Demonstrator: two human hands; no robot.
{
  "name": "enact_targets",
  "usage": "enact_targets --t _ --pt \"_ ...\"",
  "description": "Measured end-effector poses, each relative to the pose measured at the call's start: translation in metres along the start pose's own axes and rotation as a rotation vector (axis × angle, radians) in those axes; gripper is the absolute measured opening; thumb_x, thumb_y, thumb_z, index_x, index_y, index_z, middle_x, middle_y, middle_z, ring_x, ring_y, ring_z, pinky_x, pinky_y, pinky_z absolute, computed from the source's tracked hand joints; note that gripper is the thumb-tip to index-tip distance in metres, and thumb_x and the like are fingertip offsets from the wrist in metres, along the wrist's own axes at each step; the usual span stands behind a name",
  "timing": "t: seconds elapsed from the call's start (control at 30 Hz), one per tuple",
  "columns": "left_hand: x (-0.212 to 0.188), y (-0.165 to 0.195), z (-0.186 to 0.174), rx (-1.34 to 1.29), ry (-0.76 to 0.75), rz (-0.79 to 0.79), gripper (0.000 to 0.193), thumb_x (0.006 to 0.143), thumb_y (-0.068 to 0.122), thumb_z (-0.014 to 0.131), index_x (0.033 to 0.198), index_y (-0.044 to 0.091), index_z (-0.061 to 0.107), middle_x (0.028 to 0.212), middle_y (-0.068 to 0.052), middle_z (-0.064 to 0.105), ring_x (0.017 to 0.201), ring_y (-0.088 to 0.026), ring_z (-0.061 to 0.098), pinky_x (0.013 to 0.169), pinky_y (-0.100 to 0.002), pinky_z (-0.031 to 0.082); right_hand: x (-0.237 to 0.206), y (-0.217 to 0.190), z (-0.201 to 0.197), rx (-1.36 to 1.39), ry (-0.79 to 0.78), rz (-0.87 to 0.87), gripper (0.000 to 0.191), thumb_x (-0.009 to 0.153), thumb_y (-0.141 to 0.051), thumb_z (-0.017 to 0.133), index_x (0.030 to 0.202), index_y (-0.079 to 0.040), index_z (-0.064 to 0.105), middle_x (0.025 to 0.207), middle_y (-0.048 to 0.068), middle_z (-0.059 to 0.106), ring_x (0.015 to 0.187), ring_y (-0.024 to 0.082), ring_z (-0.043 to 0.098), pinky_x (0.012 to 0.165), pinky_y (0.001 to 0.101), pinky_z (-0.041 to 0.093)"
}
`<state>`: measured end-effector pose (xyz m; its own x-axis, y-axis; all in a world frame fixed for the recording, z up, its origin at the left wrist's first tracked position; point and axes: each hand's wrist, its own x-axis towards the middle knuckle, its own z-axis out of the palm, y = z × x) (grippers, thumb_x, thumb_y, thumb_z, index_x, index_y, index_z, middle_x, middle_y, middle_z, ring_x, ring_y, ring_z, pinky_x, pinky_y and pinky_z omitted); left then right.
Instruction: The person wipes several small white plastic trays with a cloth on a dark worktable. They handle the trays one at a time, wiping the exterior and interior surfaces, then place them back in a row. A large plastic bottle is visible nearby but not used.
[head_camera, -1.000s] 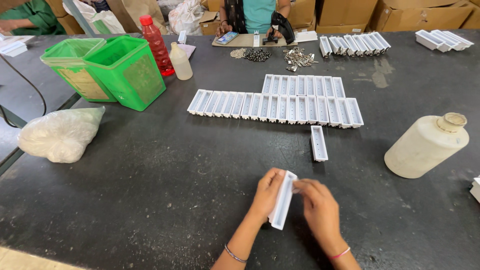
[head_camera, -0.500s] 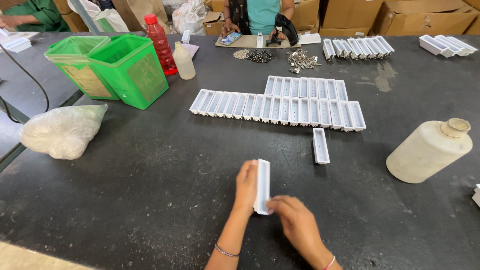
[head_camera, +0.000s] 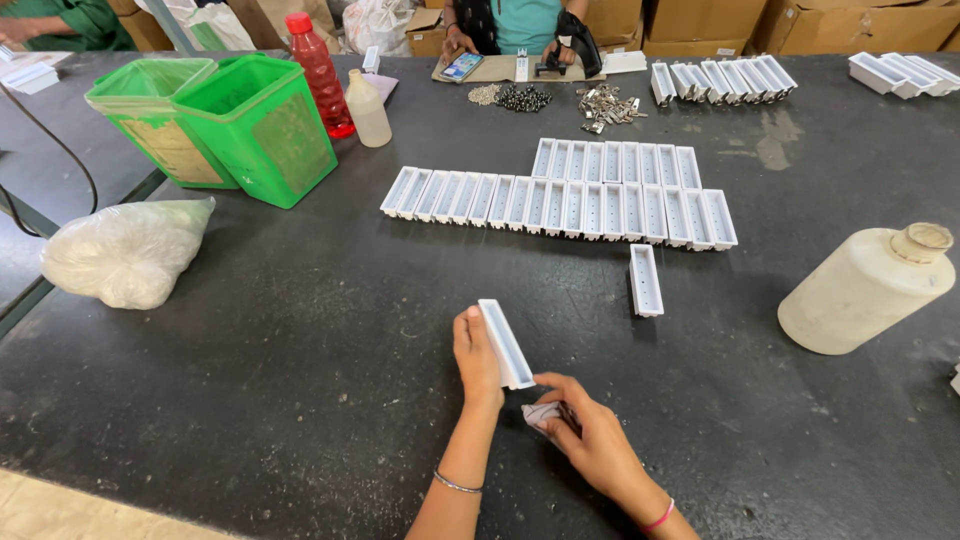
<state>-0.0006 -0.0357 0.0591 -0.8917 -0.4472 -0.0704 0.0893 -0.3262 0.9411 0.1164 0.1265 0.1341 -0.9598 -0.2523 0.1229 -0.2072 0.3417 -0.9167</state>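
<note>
My left hand (head_camera: 476, 358) holds a long white plastic tray piece (head_camera: 505, 342) upright on its edge above the dark table (head_camera: 300, 330). Just below it, my right hand (head_camera: 590, 432) is closed on a small crumpled pale cloth (head_camera: 540, 413), close to the tray's near end. One single white tray (head_camera: 645, 279) lies alone a little farther off to the right. Behind it, several matching white trays (head_camera: 560, 200) lie side by side in two rows.
Two green bins (head_camera: 240, 125), a red bottle (head_camera: 317, 72) and a small pale bottle (head_camera: 367, 110) stand at the back left. A filled plastic bag (head_camera: 125, 252) lies left, a cream jug (head_camera: 865, 290) on its side right. Another person (head_camera: 510, 25) sits across, with metal parts (head_camera: 605, 105).
My left hand kept the white tray and shifted it left, turning it more upright. My right hand let go of the tray, dropped below it and now grips the small cloth.
</note>
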Motion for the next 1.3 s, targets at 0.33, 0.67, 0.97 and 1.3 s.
enact_targets --t 0.33,0.67,0.97,1.3 --pt "0.003 -0.034 0.003 -0.333 -0.336 -0.284 0.049 0.107 0.049 0.044 0.124 0.006 0.059 0.095 -0.010 0.065 0.071 -0.018 0.064 0.061 -0.035 0.057 -0.002 0.004 0.003 -0.175 0.096 -0.126 0.046 0.087 -0.004 0.071 0.131 -0.012 0.061 0.105 0.012 0.074 0.085 0.022 0.074 0.074 0.0336 0.056" --pt "-0.012 -0.016 0.018 -0.387 -0.393 -0.320 0.049 0.108 0.048 0.038 0.128 0.006 0.052 0.101 -0.014 0.068 0.080 -0.023 0.068 0.070 -0.039 0.062 -0.001 0.004 0.004 -0.301 0.139 -0.238 0.031 0.088 0.001 0.068 0.118 -0.009 0.068 0.103 0.011 0.070 0.085 0.030 0.071 0.073 0.0369 0.055" --pt "-0.014 0.008 0.016 0.055 -0.435 -0.075 0.055 0.102 0.049 0.047 0.139 0.008 0.050 0.132 -0.012 0.060 0.103 -0.022 0.069 0.082 -0.038 0.061 0.007 0.024 -0.051 -0.357 0.525 -0.224 0.026 0.090 0.002 0.068 0.114 -0.007 0.068 0.102 0.011 0.070 0.082 0.024 0.072 0.071 0.0325 0.055" --pt "-0.012 -0.003 0.015 0.049 -0.420 -0.144 0.049 0.104 0.045 0.047 0.133 0.006 0.056 0.121 -0.009 0.062 0.091 -0.019 0.066 0.075 -0.035 0.059 0.014 0.067 -0.122 -0.583 0.743 -0.014 0.028 0.090 0.000 0.067 0.116 -0.012 0.068 0.103 0.013 0.069 0.091 0.035 0.068 0.078 0.0418 0.052"
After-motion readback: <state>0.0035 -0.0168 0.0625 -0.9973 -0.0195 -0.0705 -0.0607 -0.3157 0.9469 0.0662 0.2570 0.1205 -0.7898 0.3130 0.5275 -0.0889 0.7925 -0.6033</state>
